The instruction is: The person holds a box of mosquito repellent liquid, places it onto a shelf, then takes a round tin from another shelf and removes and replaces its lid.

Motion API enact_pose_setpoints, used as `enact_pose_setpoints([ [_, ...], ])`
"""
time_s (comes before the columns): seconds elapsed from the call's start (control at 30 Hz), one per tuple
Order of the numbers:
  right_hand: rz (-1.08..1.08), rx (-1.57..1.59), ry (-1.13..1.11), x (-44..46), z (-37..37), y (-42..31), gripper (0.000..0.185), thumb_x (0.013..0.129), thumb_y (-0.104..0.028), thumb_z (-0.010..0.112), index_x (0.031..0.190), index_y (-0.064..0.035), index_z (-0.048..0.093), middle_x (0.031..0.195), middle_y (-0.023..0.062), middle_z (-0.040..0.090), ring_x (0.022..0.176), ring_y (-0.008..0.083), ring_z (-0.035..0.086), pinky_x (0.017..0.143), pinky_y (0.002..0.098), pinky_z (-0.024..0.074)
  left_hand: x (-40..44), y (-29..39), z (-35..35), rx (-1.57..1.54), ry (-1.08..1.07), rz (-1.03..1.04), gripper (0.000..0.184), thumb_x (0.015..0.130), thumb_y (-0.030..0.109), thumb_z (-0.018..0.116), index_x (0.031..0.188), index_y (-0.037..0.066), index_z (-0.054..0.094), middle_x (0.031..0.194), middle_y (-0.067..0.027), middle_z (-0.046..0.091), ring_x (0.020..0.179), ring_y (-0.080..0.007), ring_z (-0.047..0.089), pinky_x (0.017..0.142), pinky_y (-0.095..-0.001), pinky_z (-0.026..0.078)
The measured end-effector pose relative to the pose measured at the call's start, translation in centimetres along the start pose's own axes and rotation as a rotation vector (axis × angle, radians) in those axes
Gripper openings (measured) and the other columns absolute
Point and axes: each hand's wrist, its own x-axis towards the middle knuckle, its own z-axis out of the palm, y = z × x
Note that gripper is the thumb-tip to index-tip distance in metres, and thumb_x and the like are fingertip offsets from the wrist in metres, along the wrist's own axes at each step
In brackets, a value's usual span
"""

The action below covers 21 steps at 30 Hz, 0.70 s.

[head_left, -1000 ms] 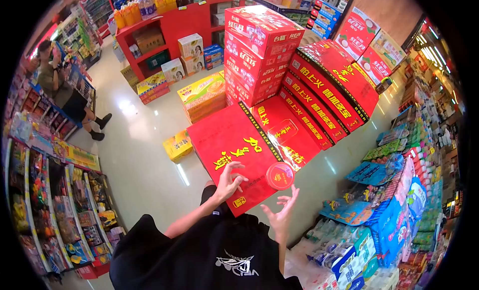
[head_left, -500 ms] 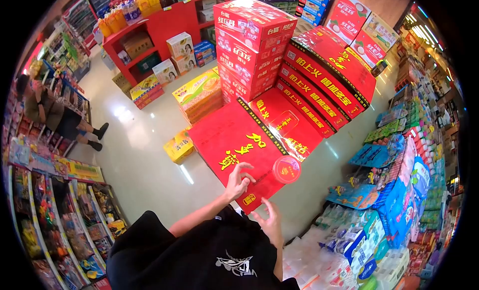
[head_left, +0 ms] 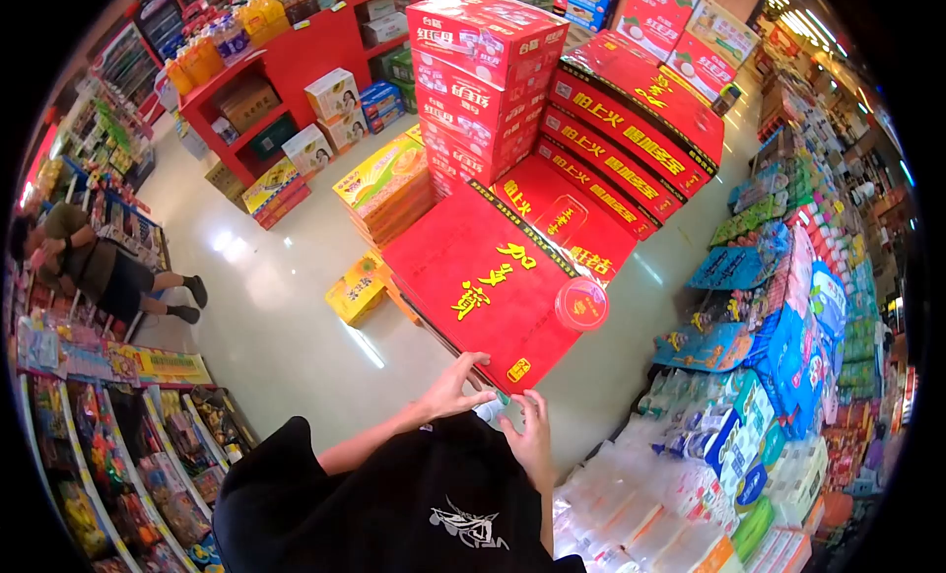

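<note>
The large, flat red cardboard carton with yellow characters lies in front of the person, with its near corner pointing to the two hands. On its right corner stands a round, clear tub with a red lid.

The left hand is at the near edge of the carton, with the fingers bent and open, the thumb apart from them. I cannot tell if the fingertips touch the edge. The right hand is just beside the near corner, a little lower, also with the fingers open and softly curled. Between the hands shows something small and pale, which is too small to identify.

Behind the carton rises a tall stack of red and pink boxes. To the right of this stack is a pile of red cartons with black bands and yellow writing. On the left, a small yellow box sits on the shiny pale floor. Clear plastic-wrapped packs are at the lower right. At the far left is another person in dark shorts, well apart from the hands.
</note>
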Motion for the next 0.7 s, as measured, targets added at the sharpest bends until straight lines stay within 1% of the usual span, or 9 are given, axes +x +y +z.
enact_pose_setpoints([
  [0.03,0.043,-0.001,-0.017,-0.7,0.2,-0.2,0.04,0.076,-0.016,0.075,0.11,-0.0031,0.058,0.119,0.0151,0.05,0.098,0.0306,0.057,0.079,0.0379,0.0489,-0.5,0.4,-0.4,0.023,-0.047,-0.054,0.071,0.079,0.039,0.073,0.129,0.0,0.042,0.121,-0.017,0.051,0.105,-0.0271,0.058,0.086,-0.0358,0.048],
  [0.1,0.125,0.004,-0.052,-1.7,0.6,-0.9,0.04,0.077,-0.019,0.074,0.111,-0.0031,0.058,0.118,0.0175,0.051,0.104,0.036,0.055,0.086,0.0415,0.0471,-0.7,1.1,-0.9,0.059,-0.051,-0.032,0.07,0.079,0.037,0.074,0.13,0.0,0.042,0.12,-0.0176,0.052,0.105,-0.0274,0.058,0.087,-0.0366,0.048],
  [0.23,0.227,0.052,-0.006,-4.1,2.0,-1.9,0.041,0.077,-0.02,0.073,0.11,-0.0033,0.058,0.116,0.0179,0.052,0.106,0.0363,0.055,0.086,0.0415,0.0472,-1.6,0.5,-0.8,0.102,-0.062,0.048,0.068,0.079,0.034,0.075,0.129,0.0,0.043,0.118,-0.0197,0.054,0.101,-0.0275,0.061,0.086,-0.037,0.05],
  [0.33,0.247,-0.006,0.032,-6.4,3.0,-2.5,0.042,0.077,-0.021,0.073,0.111,-0.0035,0.057,0.116,0.0183,0.053,0.107,0.0365,0.055,0.087,0.0414,0.0473,-3.0,0.5,-0.7,0.009,-0.129,0.02,0.065,0.081,0.03,0.074,0.129,0.0,0.043,0.118,-0.0212,0.054,0.094,-0.0277,0.064,0.081,-0.0359,0.052],
  [0.4,0.264,-0.024,0.071,-8.4,3.8,-3.1,0.042,0.077,-0.022,0.073,0.112,-0.0039,0.057,0.116,0.0185,0.053,0.106,0.0367,0.055,0.086,0.0414,0.0476,-4.3,0.1,-0.7,0.002,-0.203,0.005,0.063,0.082,0.028,0.073,0.129,0.0,0.043,0.118,-0.0194,0.054,0.09,-0.0258,0.065,0.08,-0.0361,0.053],
  [0.47,0.296,-0.055,0.116,-10.6,4.7,-3.7,0.043,0.078,-0.021,0.073,0.113,-0.0035,0.057,0.116,0.0168,0.053,0.103,0.0324,0.056,0.082,0.0372,0.0496,-5.8,-0.9,-0.9,0.035,-0.288,-0.013,0.06,0.084,0.027,0.071,0.129,0.001,0.043,0.119,-0.0181,0.054,0.09,-0.0259,0.065,0.077,-0.0367,0.054],
  [0.57,0.356,-0.082,0.184,-14.5,6.3,-5.0,0.043,0.079,-0.022,0.074,0.114,-0.0035,0.056,0.115,0.016,0.053,0.098,0.0298,0.057,0.079,0.0347,0.0501,-8.1,-3.7,-0.9,0.115,-0.478,-0.031,0.055,0.084,0.026,0.071,0.126,0.0,0.046,0.119,-0.0167,0.056,0.092,-0.0263,0.065,0.077,-0.0365,0.054],
  [0.6,0.376,-0.09,0.203,-15.9,6.7,-5.5,0.043,0.08,-0.022,0.073,0.114,-0.0036,0.056,0.115,0.0161,0.053,0.097,0.0296,0.057,0.079,0.0344,0.0499,-8.8,-4.2,-1.1,0.18,-0.6,-0.043,0.05,0.085,0.029,0.068,0.124,0.002,0.05,0.123,-0.0163,0.055,0.093,-0.0293,0.064,0.078,-0.0391,0.053],
  [0.7,0.594,-0.005,0.231,-19.5,7.8,-8.6,0.043,0.079,-0.023,0.074,0.114,-0.0038,0.057,0.114,0.0156,0.053,0.091,0.0281,0.057,0.076,0.0338,0.0494,-11.1,-8.0,-0.8,0.466,-0.967,0.105,0.046,0.086,0.03,0.063,0.124,0.006,0.053,0.119,-0.0204,0.058,0.1,-0.035,0.061,0.085,-0.0434,0.05],
])
